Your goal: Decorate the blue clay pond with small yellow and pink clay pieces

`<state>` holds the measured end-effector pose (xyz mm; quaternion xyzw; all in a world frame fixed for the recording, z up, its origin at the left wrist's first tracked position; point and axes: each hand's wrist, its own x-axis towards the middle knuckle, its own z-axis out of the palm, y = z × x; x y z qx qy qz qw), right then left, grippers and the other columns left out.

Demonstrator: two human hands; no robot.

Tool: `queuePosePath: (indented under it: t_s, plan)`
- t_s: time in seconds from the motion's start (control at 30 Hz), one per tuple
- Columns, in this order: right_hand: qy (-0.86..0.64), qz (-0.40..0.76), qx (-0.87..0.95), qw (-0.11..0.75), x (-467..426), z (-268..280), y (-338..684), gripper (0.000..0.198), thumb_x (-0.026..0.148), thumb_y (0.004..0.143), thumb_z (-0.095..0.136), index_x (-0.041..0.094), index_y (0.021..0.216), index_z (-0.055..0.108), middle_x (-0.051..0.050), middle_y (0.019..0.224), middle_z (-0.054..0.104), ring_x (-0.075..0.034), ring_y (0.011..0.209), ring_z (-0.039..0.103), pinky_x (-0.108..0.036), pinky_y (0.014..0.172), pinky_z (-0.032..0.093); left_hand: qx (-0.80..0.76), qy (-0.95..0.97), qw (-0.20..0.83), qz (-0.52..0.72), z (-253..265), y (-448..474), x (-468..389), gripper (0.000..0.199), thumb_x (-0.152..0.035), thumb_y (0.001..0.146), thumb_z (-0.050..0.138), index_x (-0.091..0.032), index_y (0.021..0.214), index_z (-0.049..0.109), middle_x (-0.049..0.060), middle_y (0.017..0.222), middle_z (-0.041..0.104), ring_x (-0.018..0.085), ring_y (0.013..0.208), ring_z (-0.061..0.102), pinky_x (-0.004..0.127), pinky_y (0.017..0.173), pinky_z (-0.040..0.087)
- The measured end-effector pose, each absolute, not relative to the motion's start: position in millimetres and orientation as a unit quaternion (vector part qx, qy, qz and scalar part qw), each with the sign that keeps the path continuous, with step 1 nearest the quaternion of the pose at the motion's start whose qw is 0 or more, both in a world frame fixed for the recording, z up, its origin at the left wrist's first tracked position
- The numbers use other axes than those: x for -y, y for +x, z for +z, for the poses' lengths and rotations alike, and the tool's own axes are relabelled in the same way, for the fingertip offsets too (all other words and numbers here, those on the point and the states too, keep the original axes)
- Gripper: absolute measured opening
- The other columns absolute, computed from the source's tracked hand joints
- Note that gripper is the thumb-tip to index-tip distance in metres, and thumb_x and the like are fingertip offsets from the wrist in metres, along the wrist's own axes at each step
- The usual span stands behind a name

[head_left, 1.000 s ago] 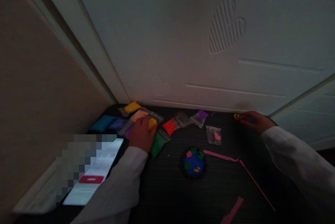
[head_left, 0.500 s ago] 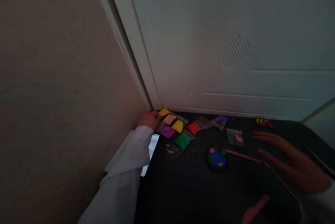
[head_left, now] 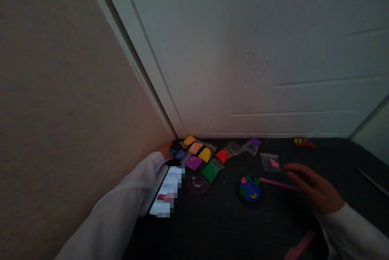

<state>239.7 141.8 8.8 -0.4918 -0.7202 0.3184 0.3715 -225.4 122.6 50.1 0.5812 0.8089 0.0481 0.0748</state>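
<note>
My left hand [head_left: 165, 151] reaches to the far left corner of the dark table, beside a small teal-blue item [head_left: 173, 152] and a blue clay packet [head_left: 181, 155]. Its fingers are mostly hidden, so a grip cannot be made out. My right hand [head_left: 316, 190] hovers over the right side with fingers stretched and nothing in them. Near its fingertips are a pink strip tool [head_left: 279, 184] and a clear bag with pink clay [head_left: 270, 163]. A round blue clay piece [head_left: 251, 190] with green, pink and yellow bits lies left of that hand.
Packets of yellow [head_left: 205, 155], purple [head_left: 193, 163], green [head_left: 212, 171] and red clay [head_left: 222, 156] lie at the back left. A lit phone [head_left: 167, 191] leans by my left sleeve. A white heart-patterned panel [head_left: 212, 69] rises behind; a wall [head_left: 75, 110] stands left.
My left hand has shifted left and down, uncovering the blue packet and more of the phone. My right hand has moved left, closer to the pink strip. The view has shifted slightly.
</note>
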Motion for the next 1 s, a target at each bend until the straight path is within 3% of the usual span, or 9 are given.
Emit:
queuePosePath:
  t_s: [0.33, 0.57, 0.8, 1.0]
  plan:
    - [-0.474, 0.276, 0.749, 0.372, -139.1, 5.9, 237.9, 0.029, 0.04, 0.073, 0.047, 0.024, 0.095, 0.054, -0.004, 0.101, 0.056, -0.019, 0.094, 0.053, -0.031, 0.081, 0.045, -0.774, 0.632, 0.028, 0.036, 43.7, -214.5, -182.5, 0.033, -0.03, 0.08, 0.044, -0.015, 0.108, 0.044, 0.008, 0.11, 0.048, 0.019, 0.094, 0.05, 0.041, 0.078, 0.042]
    - [-0.478, 0.247, 0.775, 0.332, -141.0, 3.8, 238.3, 0.028, 0.039, 0.073, 0.048, 0.023, 0.095, 0.055, -0.005, 0.099, 0.057, -0.02, 0.09, 0.056, -0.032, 0.074, 0.049, -0.794, 0.608, -0.001, -0.006, 14.1, -193.7, -184.4, 0.053, -0.056, 0.071, 0.038, -0.032, 0.119, 0.036, 0.006, 0.129, 0.032, 0.029, 0.117, 0.03, 0.047, 0.091, 0.026]
    - [-0.471, 0.224, 0.786, 0.333, -136.8, 6.4, 236.3, 0.027, 0.037, 0.075, 0.046, 0.023, 0.097, 0.053, -0.004, 0.101, 0.055, -0.019, 0.092, 0.054, -0.032, 0.079, 0.046, -0.828, 0.557, -0.037, -0.039, 16.9, -213.9, -171.8, 0.058, -0.057, 0.075, 0.024, -0.022, 0.12, 0.036, 0.013, 0.13, 0.031, 0.032, 0.117, 0.028, 0.052, 0.087, 0.025]
    - [-0.468, 0.224, 0.787, 0.334, -136.3, 7.1, 236.7, 0.025, 0.035, 0.076, 0.045, 0.023, 0.098, 0.051, -0.004, 0.101, 0.054, -0.018, 0.092, 0.053, -0.031, 0.078, 0.046, -0.778, 0.625, -0.027, -0.061, 28.6, -200.8, -167.4, 0.062, -0.052, 0.072, 0.038, -0.026, 0.126, 0.025, 0.01, 0.134, 0.025, 0.031, 0.12, 0.022, 0.048, 0.092, 0.022]
